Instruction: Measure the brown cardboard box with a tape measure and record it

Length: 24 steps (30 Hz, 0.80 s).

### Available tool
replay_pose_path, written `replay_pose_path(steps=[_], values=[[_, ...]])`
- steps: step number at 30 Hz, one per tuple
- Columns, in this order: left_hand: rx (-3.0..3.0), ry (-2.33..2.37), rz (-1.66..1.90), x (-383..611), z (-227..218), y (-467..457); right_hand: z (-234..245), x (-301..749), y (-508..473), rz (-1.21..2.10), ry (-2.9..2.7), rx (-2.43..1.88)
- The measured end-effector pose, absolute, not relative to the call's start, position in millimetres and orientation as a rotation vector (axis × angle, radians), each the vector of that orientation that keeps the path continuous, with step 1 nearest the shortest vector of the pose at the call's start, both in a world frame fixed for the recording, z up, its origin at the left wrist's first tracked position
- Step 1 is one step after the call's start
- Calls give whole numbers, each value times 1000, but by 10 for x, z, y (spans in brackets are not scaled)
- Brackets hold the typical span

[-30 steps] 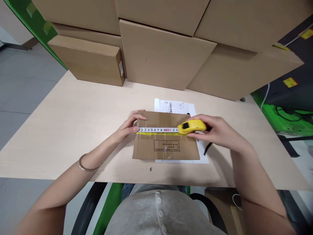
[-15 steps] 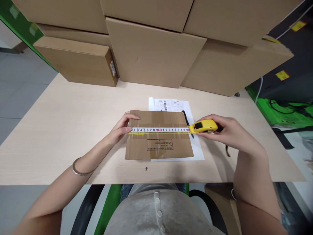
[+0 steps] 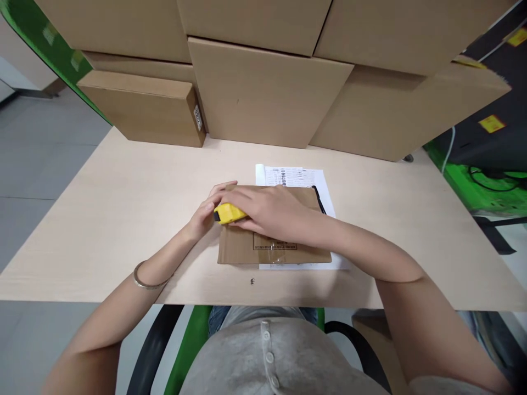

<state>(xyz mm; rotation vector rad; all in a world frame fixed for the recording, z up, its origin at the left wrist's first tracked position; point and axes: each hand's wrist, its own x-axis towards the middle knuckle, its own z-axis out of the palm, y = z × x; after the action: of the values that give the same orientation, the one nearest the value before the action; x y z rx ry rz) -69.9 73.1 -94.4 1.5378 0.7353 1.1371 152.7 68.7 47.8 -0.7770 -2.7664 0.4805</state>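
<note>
A small flat cardboard box [image 3: 247, 249] lies on the pale wooden table [image 3: 123, 208], on top of a printed white sheet [image 3: 292, 175]. My right hand [image 3: 267, 211] reaches across the box and is closed round a yellow tape measure [image 3: 228, 213] at the box's left edge; no tape blade shows. My left hand [image 3: 208, 211] rests against that same left edge, fingers curled on the box top, touching the tape measure. A black pen [image 3: 319, 198] lies on the sheet beside the box's right edge.
Large cardboard boxes [image 3: 267, 93] are stacked along the back of the table, with a thinner one [image 3: 144, 107] at the left. A green frame [image 3: 45, 38] and grey floor lie to the left, green equipment with cables [image 3: 489, 186] to the right. A tiny dark object [image 3: 252, 281] sits near the front edge.
The tape was stretched across the box with my right hand at the right edge. The blade has gone back in, and my right hand has brought the yellow case over to the left edge.
</note>
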Motion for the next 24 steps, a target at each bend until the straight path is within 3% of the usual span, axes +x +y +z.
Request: replay_pose_path(steps=[7, 12, 19, 24], values=[[2197, 1089, 1205, -692, -272, 478, 904, 2272, 561, 678, -2689, -798], [2590, 744, 930, -281, 218, 20, 991, 2656, 294, 795, -2851, -718], [2722, 743, 616, 90, 73, -180, 811, 2670, 324, 969, -2837, -751], [2764, 758, 606, 132, -71, -193, 760, 2698, 395, 1109, -2782, -667]])
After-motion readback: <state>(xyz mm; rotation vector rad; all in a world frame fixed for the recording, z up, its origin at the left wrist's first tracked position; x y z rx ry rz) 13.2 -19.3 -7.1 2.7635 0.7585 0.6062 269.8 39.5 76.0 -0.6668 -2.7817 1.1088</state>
